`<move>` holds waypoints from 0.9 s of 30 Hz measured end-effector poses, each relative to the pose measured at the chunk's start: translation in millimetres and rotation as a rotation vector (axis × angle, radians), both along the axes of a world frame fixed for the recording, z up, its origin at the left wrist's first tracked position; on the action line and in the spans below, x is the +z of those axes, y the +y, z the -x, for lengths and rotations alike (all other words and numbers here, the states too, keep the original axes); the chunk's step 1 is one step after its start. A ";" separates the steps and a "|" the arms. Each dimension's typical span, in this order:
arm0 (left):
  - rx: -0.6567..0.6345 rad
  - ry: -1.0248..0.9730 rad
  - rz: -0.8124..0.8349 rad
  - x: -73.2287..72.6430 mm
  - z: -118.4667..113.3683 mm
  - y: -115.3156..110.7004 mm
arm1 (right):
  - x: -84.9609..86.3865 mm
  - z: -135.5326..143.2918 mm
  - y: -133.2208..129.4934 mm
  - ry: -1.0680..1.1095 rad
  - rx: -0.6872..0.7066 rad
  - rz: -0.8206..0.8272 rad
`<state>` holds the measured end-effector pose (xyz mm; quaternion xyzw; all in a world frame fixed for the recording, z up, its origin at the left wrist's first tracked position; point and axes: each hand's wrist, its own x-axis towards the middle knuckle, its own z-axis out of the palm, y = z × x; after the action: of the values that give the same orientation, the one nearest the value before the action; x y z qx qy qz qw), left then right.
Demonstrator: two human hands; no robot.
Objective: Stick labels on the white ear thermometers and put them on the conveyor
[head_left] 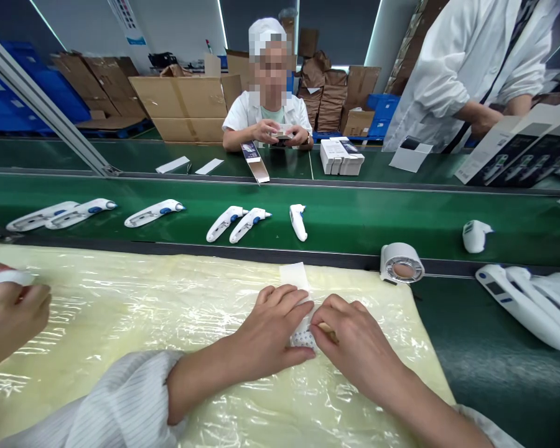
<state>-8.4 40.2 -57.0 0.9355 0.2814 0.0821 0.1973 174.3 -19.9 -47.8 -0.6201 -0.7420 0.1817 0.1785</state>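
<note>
A white sheet with rows of small dots lies on the yellow plastic-covered mat, its plain white upper end showing beyond my fingers. Across the sheet's left side rests my left hand, fingers stretched out and holding nothing. My right hand is at the sheet's right edge, thumb and forefinger pinched together. Whatever sits between those fingertips is too small or hidden to name. Part of the sheet is covered by both hands.
Several white handheld devices with blue parts lie on the green conveyor. A tape roll and more white devices are at right. Another person's hand holds something white at far left. Two co-workers and boxes are opposite.
</note>
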 end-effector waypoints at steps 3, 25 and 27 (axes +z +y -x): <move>0.000 -0.010 -0.007 -1.0 1.1 -0.4 | -0.9 1.2 -0.7 0.012 -0.003 0.009; 0.081 -0.018 0.127 16.7 10.1 16.5 | 1.3 -4.6 1.9 0.016 -0.052 -0.068; 0.082 0.032 0.068 12.1 5.1 11.6 | 0.4 -5.2 0.7 -0.018 -0.034 -0.079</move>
<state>-13.5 51.8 -44.9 0.9172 0.3252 0.0658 0.2207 179.5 -19.2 -47.4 -0.6268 -0.7394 0.1438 0.1992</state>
